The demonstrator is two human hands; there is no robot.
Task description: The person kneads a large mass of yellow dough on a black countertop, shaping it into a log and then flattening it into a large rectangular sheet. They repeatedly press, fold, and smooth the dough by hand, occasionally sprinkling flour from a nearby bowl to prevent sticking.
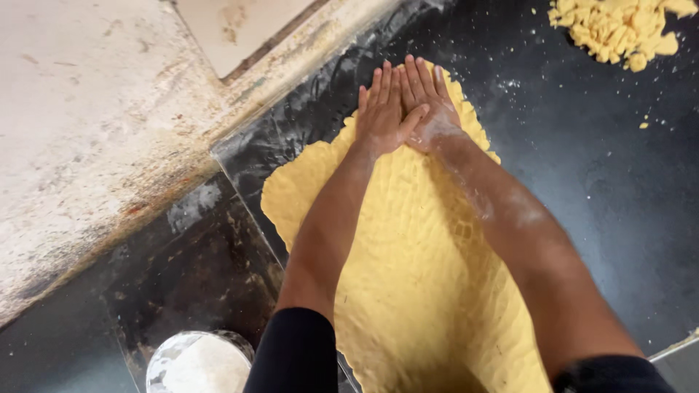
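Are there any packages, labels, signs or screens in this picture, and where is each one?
None can be seen.
Only a round white container stands at the bottom left, with no visible label.
Both hands press flat on the yellow dough sheet.

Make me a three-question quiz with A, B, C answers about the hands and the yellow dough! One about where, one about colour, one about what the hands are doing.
1. Where is the heap of dough crumbs?
A. top right
B. bottom left
C. under the arms

2. What colour is the worktop?
A. white
B. black
C. green

3. How are the left hand and right hand on the dough sheet?
A. in fists
B. flat, side by side
C. lifted off it

Answers:
1 A, the crumbs lie in the far right corner.
2 B, the top is dark and floury.
3 B, the fingers are straight and the palms are pressed on the far edge.
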